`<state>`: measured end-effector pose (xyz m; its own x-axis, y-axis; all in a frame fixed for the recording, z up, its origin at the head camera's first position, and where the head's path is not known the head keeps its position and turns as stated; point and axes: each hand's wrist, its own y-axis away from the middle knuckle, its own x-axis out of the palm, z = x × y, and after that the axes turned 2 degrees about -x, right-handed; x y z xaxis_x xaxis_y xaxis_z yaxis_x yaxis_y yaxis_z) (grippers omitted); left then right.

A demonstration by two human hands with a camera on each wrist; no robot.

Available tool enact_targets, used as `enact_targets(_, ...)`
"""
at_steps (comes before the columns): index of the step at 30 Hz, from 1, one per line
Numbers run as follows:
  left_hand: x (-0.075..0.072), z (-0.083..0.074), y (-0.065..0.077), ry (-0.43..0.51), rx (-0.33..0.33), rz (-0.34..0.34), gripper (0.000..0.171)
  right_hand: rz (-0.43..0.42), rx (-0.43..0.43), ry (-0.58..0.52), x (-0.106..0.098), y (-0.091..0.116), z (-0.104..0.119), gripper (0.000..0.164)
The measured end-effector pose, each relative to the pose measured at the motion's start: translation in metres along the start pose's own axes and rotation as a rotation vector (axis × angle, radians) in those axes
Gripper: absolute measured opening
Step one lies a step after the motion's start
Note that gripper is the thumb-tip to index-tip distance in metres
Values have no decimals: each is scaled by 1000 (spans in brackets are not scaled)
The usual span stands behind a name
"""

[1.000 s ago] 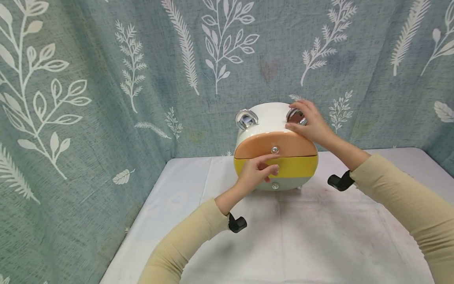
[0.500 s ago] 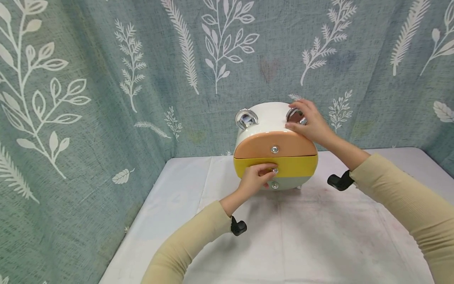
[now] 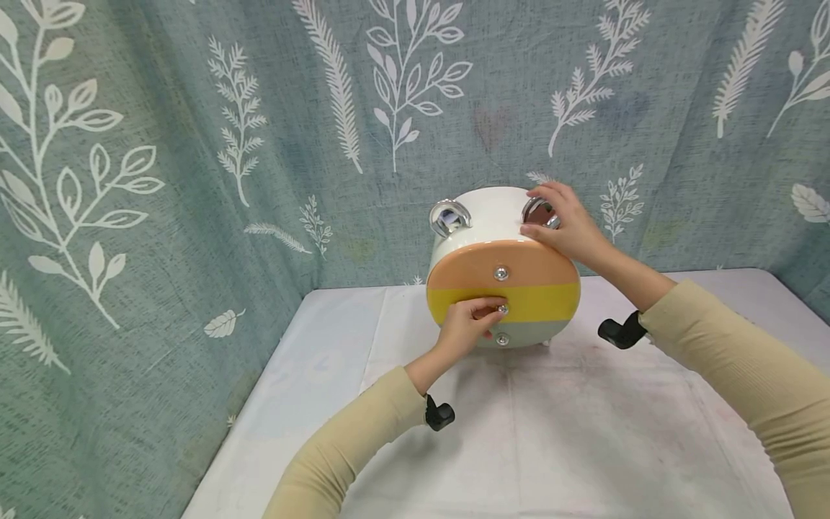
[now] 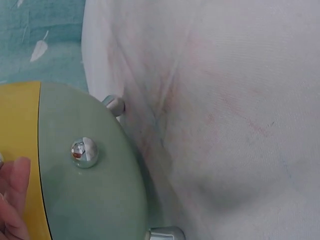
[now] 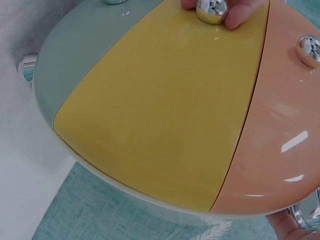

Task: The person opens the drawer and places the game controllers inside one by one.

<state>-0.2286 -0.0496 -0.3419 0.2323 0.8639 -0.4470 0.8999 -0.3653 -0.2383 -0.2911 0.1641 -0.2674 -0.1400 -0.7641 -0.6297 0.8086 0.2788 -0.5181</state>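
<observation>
A small rounded drawer cabinet [image 3: 491, 216] has a white body and three stacked fronts: an orange drawer [image 3: 467, 267], a yellow drawer [image 3: 551, 304] and a grey-green drawer [image 4: 95, 200]. My left hand [image 3: 463, 328] pinches the yellow drawer's round chrome knob [image 5: 211, 10] between thumb and fingertips; only its fingertips show in the left wrist view. On top, my right hand [image 3: 567, 223] holds the right chrome ear-shaped ring [image 3: 535, 211], thumb at the cabinet's front edge. In the right wrist view the drawer fronts lie nearly level, with thin seams between them.
A matching chrome ring [image 3: 449, 218] stands on the cabinet's top left. Short chrome feet [image 4: 115, 105] hold it above the white-covered table [image 3: 583, 432]. Close behind hangs a blue-green leaf-patterned curtain [image 3: 279, 144]. Black wrist cameras [image 3: 439, 416] stick out from both sleeves.
My left hand has come down from beside the yellow knob and taken hold of it. The dark gap under the orange drawer has closed as the yellow front moved slightly inward. My right hand stays put.
</observation>
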Motion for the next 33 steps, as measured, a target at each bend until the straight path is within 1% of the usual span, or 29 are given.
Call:
enact_targets(12,-2,-1,0,-25,9,7,24,0,-2,0,0,-1,-1,54)
enact_targets(16,-5,-2,1,-11,16,12,24,15,12,-20,-3,-1,-1,60)
enact_targets(19,-11,-2,5,4,6,14,25,9,12,-51,-7,2,-1,66)
enact_targets(22,-22,-1,12,-21,-8,-5,27,-16,30,-80,-15,9,-4,71)
enact_targets(24,-32,1,18,-48,-11,-30,27,-25,70,-101,-20,17,-9,72)
enact_targets(26,-42,5,24,-79,-11,-61,27,-14,102,-110,-25,28,-15,74)
enact_targets(29,-61,11,33,-115,-38,-108,27,1,129,-103,-30,46,-26,75)
enact_targets(30,-67,18,34,-129,-35,-130,27,-2,118,-82,-31,53,-31,75)
enact_targets(31,-73,21,36,-143,-40,-157,27,-2,123,-62,-32,60,-34,75)
enact_targets(32,-81,28,37,-164,-33,-180,27,-6,120,-39,-33,67,-36,74)
enact_targets(33,-88,35,37,-212,-11,-210,27,-11,115,-16,-34,74,-39,74)
